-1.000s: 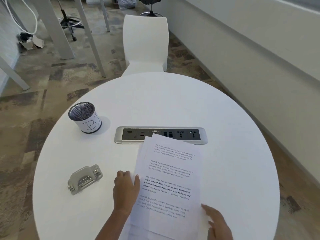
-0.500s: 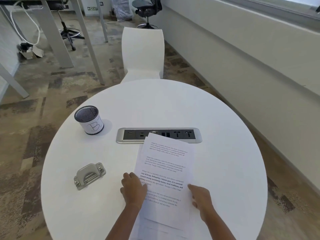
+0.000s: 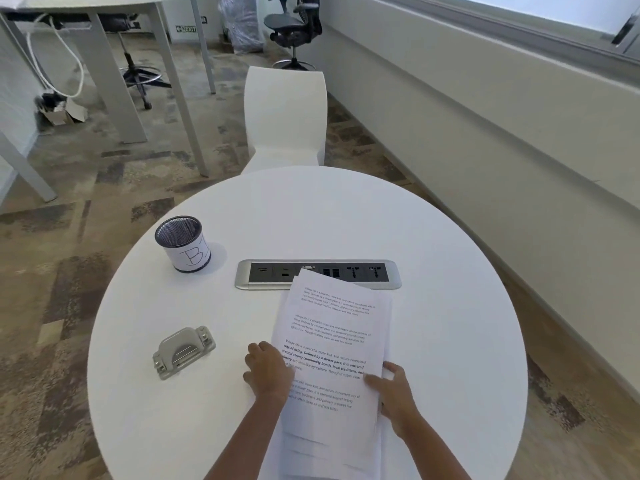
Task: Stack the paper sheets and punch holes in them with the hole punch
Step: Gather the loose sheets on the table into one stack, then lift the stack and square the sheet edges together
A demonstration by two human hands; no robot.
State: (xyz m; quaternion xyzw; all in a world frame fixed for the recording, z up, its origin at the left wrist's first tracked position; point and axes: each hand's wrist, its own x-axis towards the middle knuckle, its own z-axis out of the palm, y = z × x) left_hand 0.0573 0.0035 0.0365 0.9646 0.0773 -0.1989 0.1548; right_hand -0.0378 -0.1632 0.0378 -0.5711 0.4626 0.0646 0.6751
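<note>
Round white table: paper sheets lie from its middle to the near edge, their ends offset, so I judge the stacking step in hand, not yet squared. Hole punch sits untouched toward the near-left edge, apart from the sheets. Left hand is curled against the pile's left side, grip not discernible; right hand pinches the right side, thumb on top. Next move calls for tapping the edges flush, then fetching the punch.

Bright, even daylight entered from the window at upper right. The mesh cup cast 1 faint shadow. Wide-angle distortion curved the frame edges; print on the paper sheets was mostly legible.
</note>
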